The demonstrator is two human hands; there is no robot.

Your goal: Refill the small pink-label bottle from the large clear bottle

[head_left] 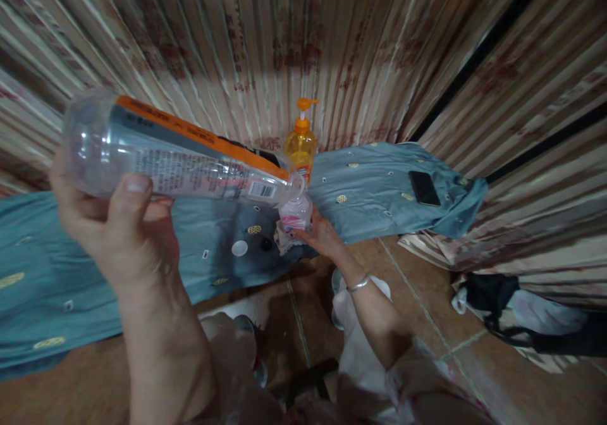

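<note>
My left hand (123,229) is wrapped round the base of a large clear plastic bottle (190,172) with an orange and black label. The bottle is tipped almost level, its mouth over a small clear bottle (296,213) with a pink label. My right hand (317,232) grips that small bottle by its side. Whether the two bottles touch I cannot tell, and no liquid can be made out clearly. A crumpled cloth (285,240) lies at the small bottle's foot. Just behind stands an orange pump bottle (300,143). A white round cap (239,248) and a small black cap (266,244) lie nearby.
A blue-green cloth with pineapple prints (370,191) covers the long narrow surface before me. On its right end rests a black phone (423,188). Pleated curtains (265,45) hang behind. Clothes or bags (535,314) lie at the lower right on the tiled floor (408,273).
</note>
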